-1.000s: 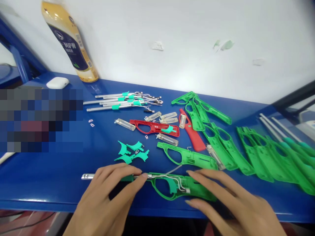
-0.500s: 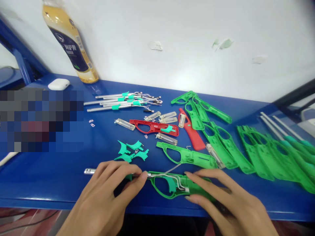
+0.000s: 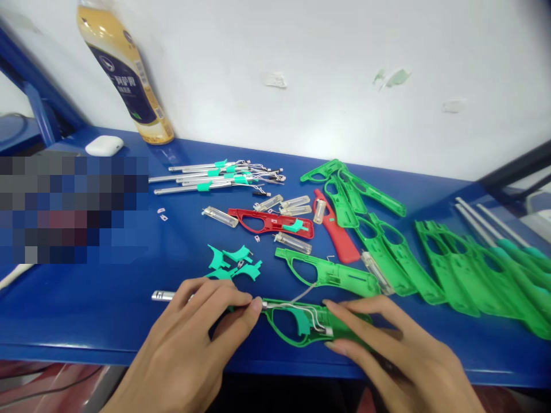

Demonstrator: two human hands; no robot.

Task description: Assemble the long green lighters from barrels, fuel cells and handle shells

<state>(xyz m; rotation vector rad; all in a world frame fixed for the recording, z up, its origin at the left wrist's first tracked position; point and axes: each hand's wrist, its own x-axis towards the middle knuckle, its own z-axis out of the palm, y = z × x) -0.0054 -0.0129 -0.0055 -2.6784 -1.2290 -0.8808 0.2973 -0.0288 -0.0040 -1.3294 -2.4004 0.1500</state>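
together, both hands [image 3: 189,338] [image 3: 400,344] grip tube [image 3: 163,296] and green shell [image 3: 349,328]

The silver tube [image 3: 162,296] has slid a little to the right and a bit away from the person. The left hand [image 3: 189,332] has gone along with it, and its fingers now hide more of the nearest teal piece [image 3: 219,274]. The right hand [image 3: 404,344] has changed too. Its thumb has come up to the near edge of the front green shell [image 3: 346,328], so thumb and first finger sit closer together.
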